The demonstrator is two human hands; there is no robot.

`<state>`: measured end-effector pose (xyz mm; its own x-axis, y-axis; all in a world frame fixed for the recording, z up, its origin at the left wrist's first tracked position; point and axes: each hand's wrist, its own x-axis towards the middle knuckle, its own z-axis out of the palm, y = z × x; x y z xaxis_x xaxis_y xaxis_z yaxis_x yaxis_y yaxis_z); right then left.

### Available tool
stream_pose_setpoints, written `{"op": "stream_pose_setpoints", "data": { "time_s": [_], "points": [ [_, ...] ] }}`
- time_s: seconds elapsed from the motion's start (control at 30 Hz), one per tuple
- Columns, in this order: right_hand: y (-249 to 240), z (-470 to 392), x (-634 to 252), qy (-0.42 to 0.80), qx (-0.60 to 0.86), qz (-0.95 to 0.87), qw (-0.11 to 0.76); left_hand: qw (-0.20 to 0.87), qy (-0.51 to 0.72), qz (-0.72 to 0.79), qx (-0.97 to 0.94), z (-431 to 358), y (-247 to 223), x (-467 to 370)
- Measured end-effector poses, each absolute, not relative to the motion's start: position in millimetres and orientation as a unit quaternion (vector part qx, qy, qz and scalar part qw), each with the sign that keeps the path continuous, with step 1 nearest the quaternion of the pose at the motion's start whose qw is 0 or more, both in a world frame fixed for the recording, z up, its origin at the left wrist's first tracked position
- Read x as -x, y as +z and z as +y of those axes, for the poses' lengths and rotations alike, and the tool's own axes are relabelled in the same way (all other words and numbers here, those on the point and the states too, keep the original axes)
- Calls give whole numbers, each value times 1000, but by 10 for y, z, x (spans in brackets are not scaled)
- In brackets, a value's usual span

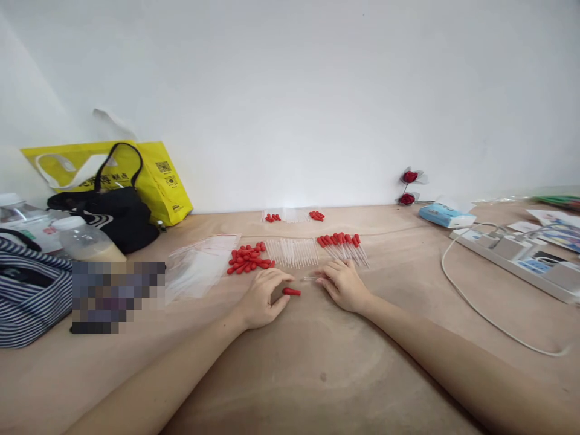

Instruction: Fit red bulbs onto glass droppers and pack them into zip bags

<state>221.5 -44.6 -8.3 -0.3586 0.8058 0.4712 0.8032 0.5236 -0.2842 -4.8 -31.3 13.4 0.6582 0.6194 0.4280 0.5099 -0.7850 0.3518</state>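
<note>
My left hand (265,299) is over the table with thumb and fingers apart. A red rubber dropper bulb (292,292) lies by its thumb tip, in the gap below the forefinger. My right hand (345,287) pinches a thin clear dropper tube (310,278), whose end points left toward my left fingertips. Beyond my left hand is a pile of loose red bulbs (247,258). Right of the pile, bare clear tubes (292,252) lie side by side in a row. Several droppers with red bulbs fitted (344,244) lie just beyond my right hand.
Clear plastic bags (202,266) lie left of the pile. More red bulbs (273,217) and tubes sit near the wall. A yellow bag (167,187), a black bag (122,217) and bottles stand at left. A tissue pack (446,214) and a power strip (516,260) with a cable are at right.
</note>
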Motion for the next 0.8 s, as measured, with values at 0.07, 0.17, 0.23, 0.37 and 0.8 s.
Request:
{"op": "stream_pose_setpoints", "data": {
  "time_s": [0.07,0.17,0.23,0.37,0.8],
  "points": [
    [-85,-453,-2211,-20,484,-828,284,59,254,321,-910,-310,123,29],
    [-91,-456,-2206,-38,477,-832,280,26,221,347,-911,-285,77,-13],
    [-93,-458,-2206,-43,469,-836,282,16,217,353,-910,-265,49,-43],
    [-86,-477,-2197,-59,455,-839,291,7,243,352,-904,-259,36,-82],
    [-86,-563,-2075,-83,417,-837,344,-6,321,353,-879,-320,64,-129]
  ]
}}
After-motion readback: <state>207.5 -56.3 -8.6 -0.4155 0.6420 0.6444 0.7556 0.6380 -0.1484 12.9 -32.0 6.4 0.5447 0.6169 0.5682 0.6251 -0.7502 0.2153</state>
